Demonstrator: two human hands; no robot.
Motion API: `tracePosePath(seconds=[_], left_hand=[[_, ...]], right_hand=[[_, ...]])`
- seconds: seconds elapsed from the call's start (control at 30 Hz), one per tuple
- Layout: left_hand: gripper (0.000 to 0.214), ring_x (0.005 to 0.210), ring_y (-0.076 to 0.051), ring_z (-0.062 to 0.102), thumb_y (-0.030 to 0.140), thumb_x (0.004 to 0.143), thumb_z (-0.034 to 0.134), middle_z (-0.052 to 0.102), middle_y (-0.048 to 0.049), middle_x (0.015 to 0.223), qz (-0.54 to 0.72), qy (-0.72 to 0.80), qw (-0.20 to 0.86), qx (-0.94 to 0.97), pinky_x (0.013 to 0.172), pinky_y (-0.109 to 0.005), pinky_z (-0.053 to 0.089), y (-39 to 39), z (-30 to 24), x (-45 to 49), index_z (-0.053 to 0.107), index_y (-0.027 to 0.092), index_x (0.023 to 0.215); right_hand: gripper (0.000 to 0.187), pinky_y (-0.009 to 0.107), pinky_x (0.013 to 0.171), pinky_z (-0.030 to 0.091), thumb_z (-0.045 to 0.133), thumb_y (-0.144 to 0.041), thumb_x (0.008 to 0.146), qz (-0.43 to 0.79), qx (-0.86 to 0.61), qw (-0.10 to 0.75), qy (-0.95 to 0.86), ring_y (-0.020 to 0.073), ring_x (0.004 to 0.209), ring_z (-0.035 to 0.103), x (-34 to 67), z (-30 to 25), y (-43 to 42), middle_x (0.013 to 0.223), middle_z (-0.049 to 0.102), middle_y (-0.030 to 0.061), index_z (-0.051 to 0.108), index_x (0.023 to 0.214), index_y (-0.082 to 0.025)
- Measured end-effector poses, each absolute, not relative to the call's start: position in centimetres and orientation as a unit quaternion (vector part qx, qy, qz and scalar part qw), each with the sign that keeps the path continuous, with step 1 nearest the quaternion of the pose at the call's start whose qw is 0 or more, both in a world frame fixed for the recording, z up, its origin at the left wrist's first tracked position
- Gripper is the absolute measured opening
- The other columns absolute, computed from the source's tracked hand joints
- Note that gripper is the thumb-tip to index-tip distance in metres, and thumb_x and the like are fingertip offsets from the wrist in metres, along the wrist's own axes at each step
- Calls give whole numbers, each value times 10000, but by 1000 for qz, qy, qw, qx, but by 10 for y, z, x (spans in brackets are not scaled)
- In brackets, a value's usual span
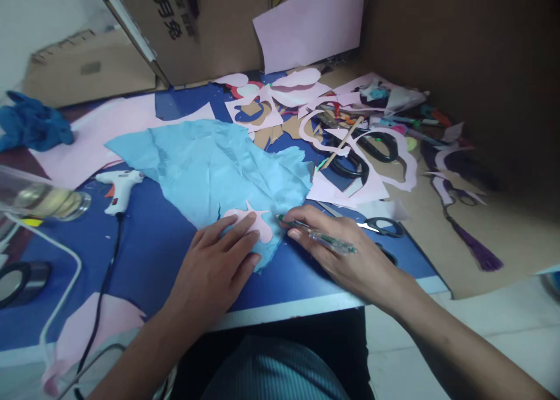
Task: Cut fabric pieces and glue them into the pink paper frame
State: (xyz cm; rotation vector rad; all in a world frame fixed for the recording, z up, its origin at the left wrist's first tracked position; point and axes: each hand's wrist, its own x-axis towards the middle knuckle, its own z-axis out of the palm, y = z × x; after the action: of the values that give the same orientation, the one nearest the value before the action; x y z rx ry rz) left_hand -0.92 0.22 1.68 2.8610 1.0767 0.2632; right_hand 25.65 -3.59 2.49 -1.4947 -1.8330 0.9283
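A pink paper cutout (261, 228) with rounded lobes and thin points lies on a sheet of light blue fabric (205, 167). My left hand (219, 254) rests flat on the cutout and the fabric, its fingers stretched out and pressing down. Between the thumb and fingers of my right hand (345, 254) is a clear pen (330, 241) with a green tip. The pen's point is just right of the cutout, near the fabric; whether it touches I cannot tell. Scissors (380, 226) lie beside my right hand, partly hidden by it.
A white glue gun (122, 190) with a black cord lies left of the fabric. Tape (21, 283) and a clear jar (52, 202) are farther left. Paper scraps (350, 187) and tools crowd the back right, near a purple tassel (479, 248). Cardboard walls (227, 32) stand behind.
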Motion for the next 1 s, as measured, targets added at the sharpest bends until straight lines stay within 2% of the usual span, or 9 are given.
tracePosePath(seconds=[0.13,0.3,0.47,0.73,1.0], left_hand=[[334,1476,-337,535,293,1075,531,600,-78,1611,85,358,40,929,1114,-548,508,1,17,-9,697,230,1359],[318,1469,-324,540,291,1072,539,620,-70,1592,99,364,51,925,1147,-538,491,-2,17,-8,715,254,1334],[308,1474,-324,531,332,1085,532,609,-63,1604,108,362,68,923,1160,-534,472,-2,17,-6,717,243,1315],[305,1451,-334,540,363,1068,590,608,-73,1603,117,381,77,914,1116,-529,483,-6,14,-3,727,229,1305],[354,1469,-331,510,410,1047,637,668,-71,1514,142,382,97,908,1119,-521,466,-10,9,-5,691,239,1352]], right_hand=[[240,355,781,524,519,-419,1131,327,-562,282,-705,252,898,775,257,23,-38,1105,815,42,671,1271,-298],[186,350,772,538,580,-397,1109,318,-562,325,-691,245,916,778,257,18,-42,1170,813,35,682,1240,-312],[153,357,808,546,692,-400,1048,308,-579,375,-655,245,910,758,253,14,-44,1038,812,34,727,1137,-279],[192,301,632,505,700,-401,1023,304,-584,393,-642,192,705,661,235,29,-41,828,730,21,742,952,-228],[191,281,561,469,711,-404,1008,295,-569,383,-665,173,635,638,206,55,-7,779,717,11,718,941,-225]])
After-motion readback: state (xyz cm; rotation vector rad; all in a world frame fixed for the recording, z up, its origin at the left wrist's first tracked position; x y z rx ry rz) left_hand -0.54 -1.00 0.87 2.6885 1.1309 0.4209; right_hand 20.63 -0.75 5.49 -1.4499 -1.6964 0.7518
